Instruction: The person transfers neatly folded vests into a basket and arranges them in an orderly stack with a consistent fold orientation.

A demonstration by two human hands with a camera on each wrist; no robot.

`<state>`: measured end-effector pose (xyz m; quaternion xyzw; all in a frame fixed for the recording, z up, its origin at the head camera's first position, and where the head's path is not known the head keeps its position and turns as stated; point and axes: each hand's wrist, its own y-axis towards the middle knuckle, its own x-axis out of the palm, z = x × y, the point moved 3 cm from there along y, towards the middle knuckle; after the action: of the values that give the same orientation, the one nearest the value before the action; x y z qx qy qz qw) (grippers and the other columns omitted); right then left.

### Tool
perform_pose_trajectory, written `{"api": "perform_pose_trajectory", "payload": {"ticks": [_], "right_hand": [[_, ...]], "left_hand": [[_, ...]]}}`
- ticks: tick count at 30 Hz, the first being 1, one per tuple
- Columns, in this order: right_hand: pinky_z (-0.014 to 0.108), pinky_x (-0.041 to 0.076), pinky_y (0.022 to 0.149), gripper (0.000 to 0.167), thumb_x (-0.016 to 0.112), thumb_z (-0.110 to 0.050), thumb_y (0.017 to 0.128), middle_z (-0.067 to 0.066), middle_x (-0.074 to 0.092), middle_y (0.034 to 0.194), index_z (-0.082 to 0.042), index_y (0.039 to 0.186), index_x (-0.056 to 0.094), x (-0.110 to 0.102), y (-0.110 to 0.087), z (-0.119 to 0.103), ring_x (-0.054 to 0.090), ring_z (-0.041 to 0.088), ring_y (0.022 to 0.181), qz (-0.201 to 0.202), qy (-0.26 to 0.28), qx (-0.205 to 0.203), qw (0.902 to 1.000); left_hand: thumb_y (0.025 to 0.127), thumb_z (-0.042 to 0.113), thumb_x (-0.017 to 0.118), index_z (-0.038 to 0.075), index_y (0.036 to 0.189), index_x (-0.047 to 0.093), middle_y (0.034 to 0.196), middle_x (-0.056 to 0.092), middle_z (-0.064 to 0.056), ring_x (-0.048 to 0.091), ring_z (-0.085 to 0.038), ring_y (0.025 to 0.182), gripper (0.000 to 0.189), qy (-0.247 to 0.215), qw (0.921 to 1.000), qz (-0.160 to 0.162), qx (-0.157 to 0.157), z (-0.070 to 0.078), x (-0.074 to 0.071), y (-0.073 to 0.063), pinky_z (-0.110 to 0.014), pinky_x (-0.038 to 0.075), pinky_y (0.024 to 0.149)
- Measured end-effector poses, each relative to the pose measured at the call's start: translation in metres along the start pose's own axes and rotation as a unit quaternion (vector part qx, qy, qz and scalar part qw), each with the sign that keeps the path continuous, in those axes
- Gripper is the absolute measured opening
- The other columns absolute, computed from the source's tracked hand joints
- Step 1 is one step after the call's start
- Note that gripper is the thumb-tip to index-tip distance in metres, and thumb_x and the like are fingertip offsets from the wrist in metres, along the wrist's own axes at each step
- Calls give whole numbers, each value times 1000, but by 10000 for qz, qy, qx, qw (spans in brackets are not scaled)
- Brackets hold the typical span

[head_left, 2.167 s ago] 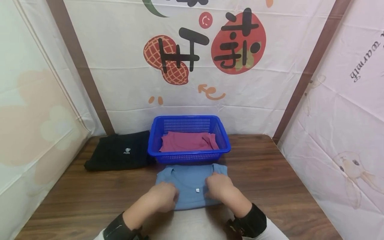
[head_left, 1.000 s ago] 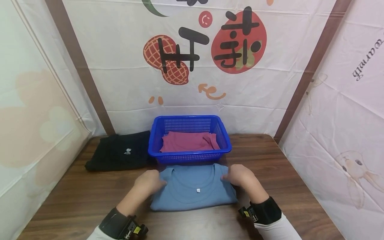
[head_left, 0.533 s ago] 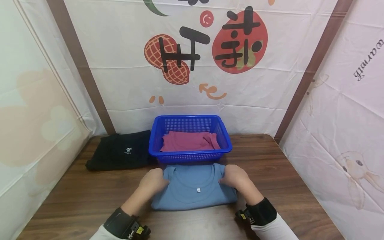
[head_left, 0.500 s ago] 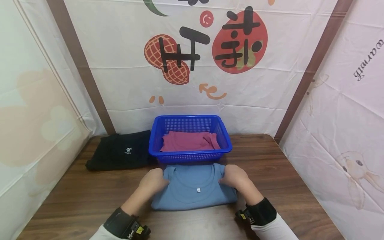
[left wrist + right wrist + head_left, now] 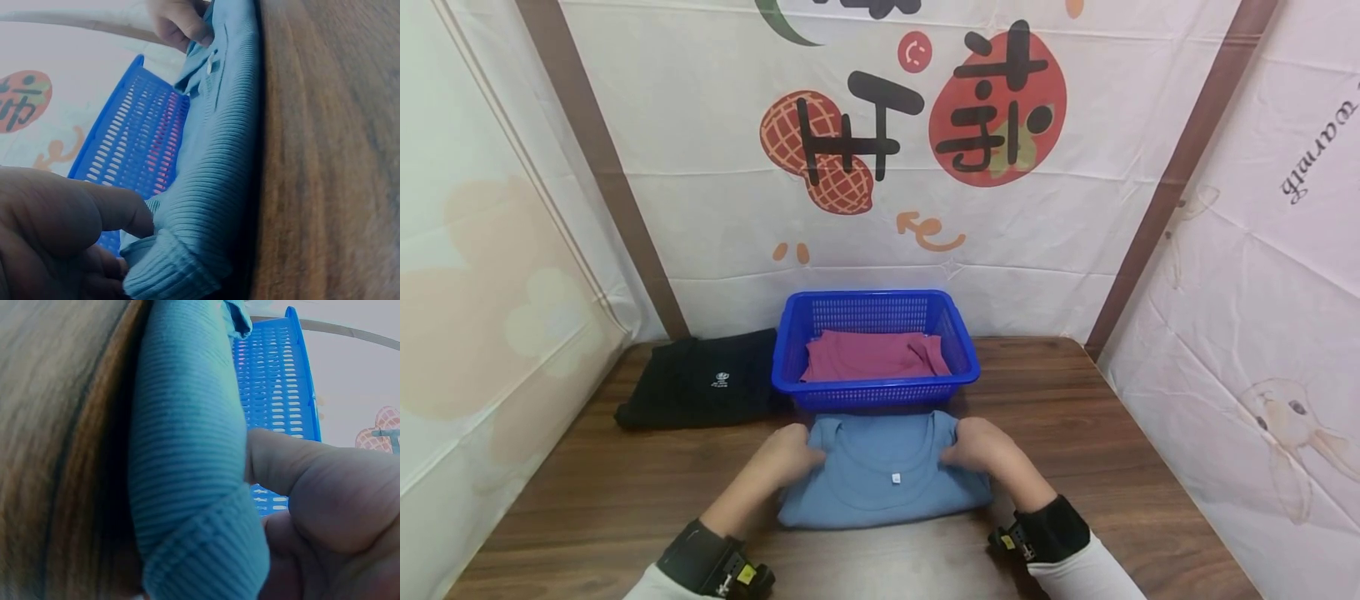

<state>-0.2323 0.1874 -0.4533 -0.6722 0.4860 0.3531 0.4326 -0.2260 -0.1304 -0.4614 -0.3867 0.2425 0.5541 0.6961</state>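
Note:
A folded blue ribbed shirt (image 5: 887, 492) lies on the table with its neckline toward the basket and a small white label showing. My left hand (image 5: 786, 454) grips its left side near the shoulder; in the left wrist view the thumb (image 5: 125, 209) presses on the cloth, with the other fingers curled beside the fold. On the opposite side my right hand (image 5: 981, 448) pinches the shirt near its right shoulder. The right wrist view has that thumb (image 5: 275, 456) against the rolled fold, the other fingers partly hidden behind the cloth.
Just beyond the shirt stands a blue plastic basket (image 5: 880, 392) holding a folded pink garment (image 5: 868, 354). To its left lies a folded black garment (image 5: 700, 383) with a small white print. Printed cloth walls (image 5: 715, 225) enclose the wooden table (image 5: 1105, 467).
Both hands moved from the shirt's middle out to its sides, then slightly inward onto the shoulders. The shirt now looks wider and smoother; basket and black garment stay put.

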Motion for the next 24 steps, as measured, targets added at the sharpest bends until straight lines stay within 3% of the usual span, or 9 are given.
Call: {"api": "perform_pose_trajectory", "payload": {"ticks": [7,11,19,24], "right_hand": [[41,54,50,24,71,-24,87,8,56,80,-3,93,61,-6,1,1,58,24,68,-443,766,144,9960],[40,55,49,22,72,-23,90,8,57,79,-3,91,62,-8,2,1,60,23,66,-489,750,115,9959],[41,56,49,26,75,-25,93,10,60,80,-2,96,64,-13,0,-2,62,24,62,-414,691,105,9967],[43,57,50,28,75,-25,93,10,61,81,0,101,65,-17,-3,-3,63,23,63,-344,685,43,9970]], "left_hand": [[98,22,61,-10,134,52,107,59,-13,56,-25,87,50,-73,9993,-357,58,3,-8,-3,-38,50,70],[101,24,61,-9,135,52,109,61,-13,57,-26,88,48,1,9987,-504,-43,3,-12,-4,-41,52,74],[98,22,68,-5,120,62,97,64,-10,59,-24,84,35,-32,9990,-440,-76,0,-13,3,-39,53,70],[98,22,69,-6,125,62,102,67,-11,61,-23,87,40,-16,9990,-454,3,0,-14,4,-42,55,75]]}}
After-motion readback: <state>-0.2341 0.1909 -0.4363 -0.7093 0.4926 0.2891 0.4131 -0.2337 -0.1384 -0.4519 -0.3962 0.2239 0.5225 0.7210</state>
